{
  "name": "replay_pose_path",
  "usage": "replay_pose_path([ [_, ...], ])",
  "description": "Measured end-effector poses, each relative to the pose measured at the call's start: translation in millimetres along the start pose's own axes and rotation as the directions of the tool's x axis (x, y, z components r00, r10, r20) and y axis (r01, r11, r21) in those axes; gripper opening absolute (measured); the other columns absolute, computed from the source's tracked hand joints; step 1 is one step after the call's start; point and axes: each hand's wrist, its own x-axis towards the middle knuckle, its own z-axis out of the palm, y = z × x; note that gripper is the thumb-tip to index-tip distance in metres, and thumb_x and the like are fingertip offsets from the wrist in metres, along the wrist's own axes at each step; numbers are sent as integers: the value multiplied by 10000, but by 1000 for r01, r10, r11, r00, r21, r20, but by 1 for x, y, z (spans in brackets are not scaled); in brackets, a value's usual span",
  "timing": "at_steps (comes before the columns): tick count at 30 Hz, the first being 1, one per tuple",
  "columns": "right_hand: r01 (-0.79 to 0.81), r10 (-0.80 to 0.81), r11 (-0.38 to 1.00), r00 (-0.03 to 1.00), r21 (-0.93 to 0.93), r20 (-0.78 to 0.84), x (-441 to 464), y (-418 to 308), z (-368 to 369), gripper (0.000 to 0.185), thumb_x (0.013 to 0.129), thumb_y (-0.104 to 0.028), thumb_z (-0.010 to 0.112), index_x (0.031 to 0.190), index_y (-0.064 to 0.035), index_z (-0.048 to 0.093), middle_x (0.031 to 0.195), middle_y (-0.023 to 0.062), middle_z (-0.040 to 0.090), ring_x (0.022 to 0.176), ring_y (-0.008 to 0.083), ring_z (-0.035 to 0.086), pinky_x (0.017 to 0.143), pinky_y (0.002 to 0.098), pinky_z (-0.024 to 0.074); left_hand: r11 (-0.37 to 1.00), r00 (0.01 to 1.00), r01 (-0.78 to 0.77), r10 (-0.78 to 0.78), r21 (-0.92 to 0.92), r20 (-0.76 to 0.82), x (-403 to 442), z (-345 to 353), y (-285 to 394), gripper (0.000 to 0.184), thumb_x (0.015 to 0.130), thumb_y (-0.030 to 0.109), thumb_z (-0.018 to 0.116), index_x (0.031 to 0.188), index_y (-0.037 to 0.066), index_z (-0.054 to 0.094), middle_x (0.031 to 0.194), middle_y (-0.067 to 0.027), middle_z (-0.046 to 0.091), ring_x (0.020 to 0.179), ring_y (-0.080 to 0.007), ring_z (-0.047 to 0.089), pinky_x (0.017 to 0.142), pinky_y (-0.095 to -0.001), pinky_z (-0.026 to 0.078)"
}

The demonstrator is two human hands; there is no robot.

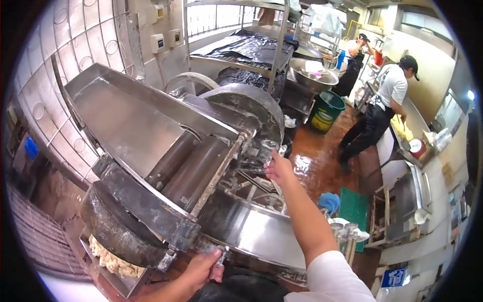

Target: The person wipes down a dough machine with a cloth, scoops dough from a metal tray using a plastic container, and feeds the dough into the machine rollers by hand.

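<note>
A large metal dough roller machine (198,173) stands in front of me, with two dark rollers side by side and a steel feed tray (123,116) sloping up behind them. At its near corner, my left hand (201,269) has its fingers closed on a small metal handle (223,250). My right hand (279,168) reaches to the far side of the machine, its fingers curled on another metal handle (283,150), partly covered by the hand. Below the rollers lies a smooth steel surface (251,234). Pale dough (113,259) sits in a metal tray under the machine's left end.
Round wheel guards (251,100) flank the rollers. Behind them stand a rack (241,50) with black plastic sheets, a large steel bowl (313,74) and a green bin (327,110). Two people (392,93) are farther back on the wet-looking red floor. A green mat (353,211) lies right.
</note>
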Motion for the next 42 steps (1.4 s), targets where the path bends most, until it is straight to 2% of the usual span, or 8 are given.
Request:
replay_pose_path([
  [3,406,-470,791,882,-458,-29,-11,10,-10,408,877,-382,599,1093,-41,543,804,105,615,620,183,591,523,315,476,996,988,24,-10,-84,157,8,-11,2,528,910,366,581,1242,-36,495,813,-127,637,651,-229,643,631,-351,558],
  [7,609,-835,-181,320,-772,448,-45,11,-7,501,838,-306,634,1284,-113,511,1232,140,562,1024,328,601,838,367,507,936,888,-190,293,-296,355,27,7,14,639,781,255,697,1320,8,459,1197,-163,544,942,-292,619,852,-438,500],
  [17,480,-712,93,644,-872,279,11,11,-17,396,910,-462,518,1058,-99,580,847,145,669,703,307,643,589,410,496,882,832,-365,452,-298,320,51,-5,-16,385,842,326,603,1059,11,558,844,-118,587,737,-245,578,762,-388,457],
  [21,-19,13,998,995,-54,-101,1,-3,16,415,904,-537,506,878,-122,492,541,64,456,368,127,322,372,312,258,903,876,-412,429,-118,223,8,-2,-12,379,943,331,498,1054,-27,552,836,-135,617,717,-209,606,675,-342,491],
  [29,125,-188,924,971,-363,-146,-14,-2,10,361,892,-385,577,910,-24,568,623,107,552,449,169,494,445,364,418,984,957,-61,104,-165,269,11,-19,-16,391,949,330,518,1063,-44,536,780,-151,637,651,-280,651,728,-368,551],
  [32,535,-843,366,537,-761,-28,-16,31,-5,322,851,-282,608,1052,-31,594,797,112,617,593,195,585,609,358,501,979,967,-40,89,-201,239,19,-22,-9,472,915,358,569,1171,-34,504,860,-161,643,757,-299,664,791,-400,540],
  [36,559,-854,0,432,-829,291,-51,26,-1,519,804,-213,652,1282,-79,502,1244,121,557,999,285,615,866,366,491,894,827,-285,411,-345,384,41,8,12,833,730,326,725,1404,47,323,1114,-178,579,1045,-326,576,956,-491,425],
  [42,590,-790,-24,484,-807,377,-48,16,3,446,871,-250,597,1284,-106,508,1230,157,565,1065,328,583,872,395,482,858,721,-207,458,-470,520,63,-5,-6,402,783,297,646,1078,30,587,956,-142,594,875,-273,593,842,-435,470],
])
